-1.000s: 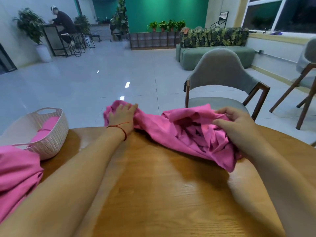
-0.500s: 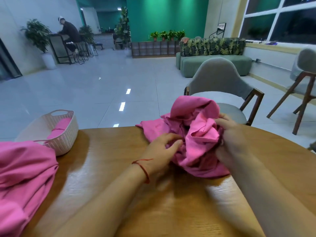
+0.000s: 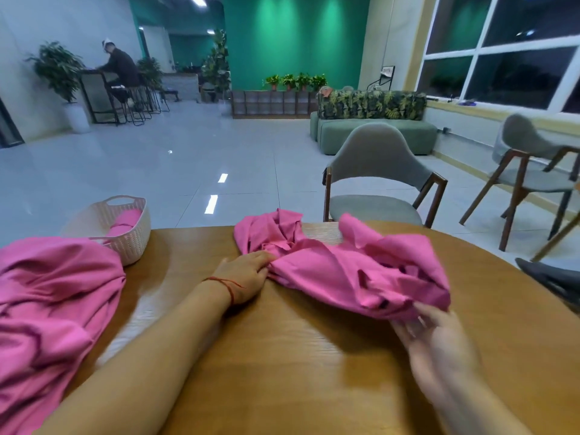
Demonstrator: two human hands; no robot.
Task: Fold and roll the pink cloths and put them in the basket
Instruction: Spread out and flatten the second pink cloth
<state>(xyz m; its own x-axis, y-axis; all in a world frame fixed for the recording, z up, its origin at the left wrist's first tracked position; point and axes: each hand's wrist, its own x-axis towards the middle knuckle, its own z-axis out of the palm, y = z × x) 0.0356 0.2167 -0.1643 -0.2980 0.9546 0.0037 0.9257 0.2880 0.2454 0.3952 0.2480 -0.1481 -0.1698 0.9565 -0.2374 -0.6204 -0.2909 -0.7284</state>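
Note:
A crumpled pink cloth (image 3: 345, 271) lies across the far middle of the round wooden table (image 3: 282, 356). My left hand (image 3: 244, 277) pinches its near left edge, a red string round the wrist. My right hand (image 3: 439, 346), blurred by motion, holds the cloth's near right corner just above the table. A white woven basket (image 3: 125, 237) stands at the far left of the table with a rolled pink cloth (image 3: 124, 221) inside. Another heap of pink cloth (image 3: 47, 309) lies at the table's left edge.
A grey chair with wooden legs (image 3: 376, 171) stands right behind the table, another chair (image 3: 527, 164) further right. A dark object (image 3: 552, 281) pokes in at the right edge. A person sits at a high table (image 3: 117, 70) far back left.
My right hand has pulled the cloth's corner toward me and to the right, spreading the bundle out wider. My left hand has slid a little left on the cloth's edge.

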